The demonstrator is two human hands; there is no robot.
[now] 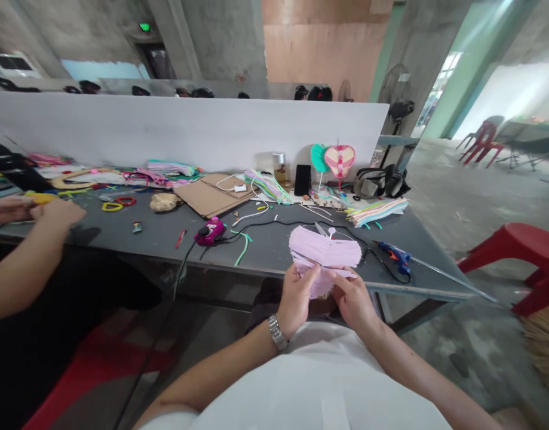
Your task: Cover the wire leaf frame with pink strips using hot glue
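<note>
Between both hands, just over the table's front edge, is a heart-shaped piece of lilac strips (325,248), with a gap across its middle. My left hand (296,298), with a metal watch at the wrist, pinches its lower left part between thumb and fingers. On the lower right, my right hand (352,297) grips the same piece, thumb on top and the other fingers mostly hidden behind. The two thumbs point toward each other near the centre. Behind the piece, a pointed blade (319,229) partly shows on the table.
A blue glue gun (394,255) lies at right, its cord on the grey table (265,242). Left are a magenta power socket (210,231), cardboard (215,196) and a co-worker's hands (54,206). Heart-shaped fans (340,161) and striped bundles (377,212) lie behind; a red stool (534,245) stands right.
</note>
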